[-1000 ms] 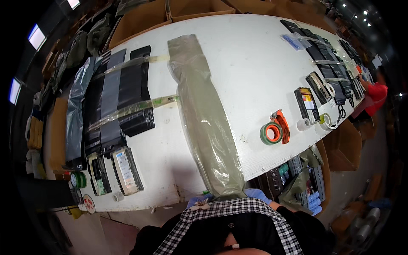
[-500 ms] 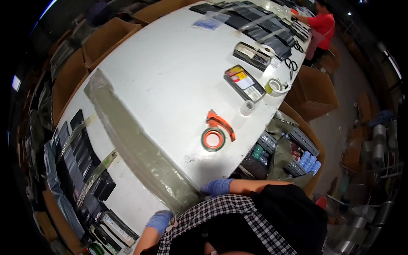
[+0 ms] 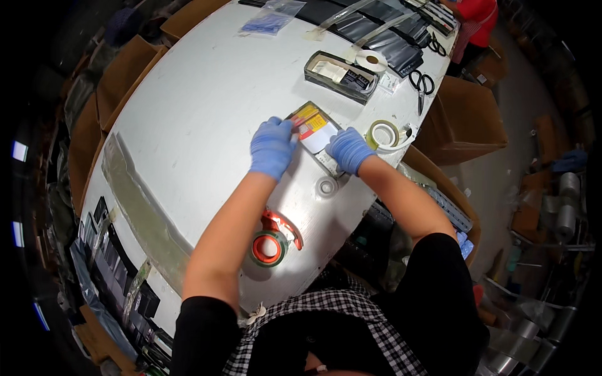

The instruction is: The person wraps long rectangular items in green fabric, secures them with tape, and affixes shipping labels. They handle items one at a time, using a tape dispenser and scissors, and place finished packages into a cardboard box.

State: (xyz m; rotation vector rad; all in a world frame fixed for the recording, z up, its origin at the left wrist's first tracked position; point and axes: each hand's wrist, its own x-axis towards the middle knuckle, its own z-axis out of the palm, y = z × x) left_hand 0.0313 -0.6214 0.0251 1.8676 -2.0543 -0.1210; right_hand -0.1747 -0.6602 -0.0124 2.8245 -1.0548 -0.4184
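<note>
A dark shallow tray [image 3: 330, 168] holds yellow, red and white printed cards or labels. At its left side is my left hand [image 3: 273, 148], in a blue glove, its curled fingertips at the upper left edge beside the coloured cards. My right hand [image 3: 349, 150], also blue-gloved, is closed over the tray's right side; its fingertips are partly hidden. Close to the tray stands a small clear cup-like piece [image 3: 326, 187]. An orange tape dispenser [image 3: 285, 227] with a green-and-orange tape roll [image 3: 268, 249] lies near my left forearm.
A long, olive plastic-wrapped bundle [image 3: 141, 200] lies on the white table [image 3: 194, 119] at left. Farther back are an open box [image 3: 338, 78], scissors [image 3: 421, 84], and dark flat packages [image 3: 376, 37]. A tape roll [image 3: 384, 134] sits near the right edge, beside a cardboard box [image 3: 461, 119].
Both hands have left the near end of the wrapped bundle and reached forward and right to the tray. The whole view has shifted as I lean forward.
</note>
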